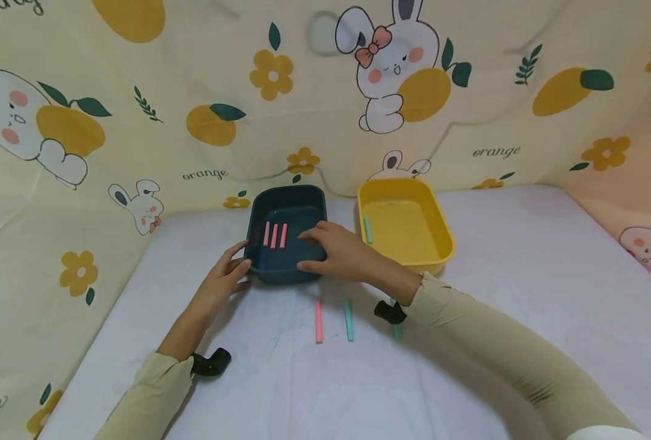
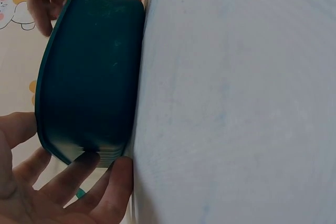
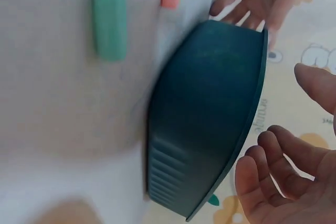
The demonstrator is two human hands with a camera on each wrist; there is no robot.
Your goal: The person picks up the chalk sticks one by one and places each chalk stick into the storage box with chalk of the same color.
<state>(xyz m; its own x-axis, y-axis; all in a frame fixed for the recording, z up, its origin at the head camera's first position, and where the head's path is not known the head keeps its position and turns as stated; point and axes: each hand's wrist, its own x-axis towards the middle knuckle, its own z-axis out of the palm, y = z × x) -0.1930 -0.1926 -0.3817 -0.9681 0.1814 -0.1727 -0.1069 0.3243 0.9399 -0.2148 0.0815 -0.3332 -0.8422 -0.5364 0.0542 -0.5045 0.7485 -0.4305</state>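
A dark teal plastic bin point(image 1: 286, 269) stands on the table with three pink chalk sticks point(image 1: 274, 236) side by side inside it. At its left wall, my left hand point(image 1: 223, 281) touches the outside with extended fingers, thumb near the rim; the left wrist view shows those fingertips point(image 2: 123, 169) against the ribbed end. Over the bin's right rim hovers my right hand point(image 1: 338, 250), its fingers spread and loosely bent. Nothing shows between them in the right wrist view, where the hand point(image 3: 294, 177) is apart from the bin's outer wall.
To the right stands a yellow bin point(image 1: 441, 226) holding one green chalk stick point(image 1: 368, 230). Before the bins lie a pink chalk stick point(image 1: 318, 322) and a green one point(image 1: 348, 320). Another green stick point(image 1: 397, 332) is partly hidden under my right wrist. A patterned cloth point(image 1: 303, 122) hangs behind.
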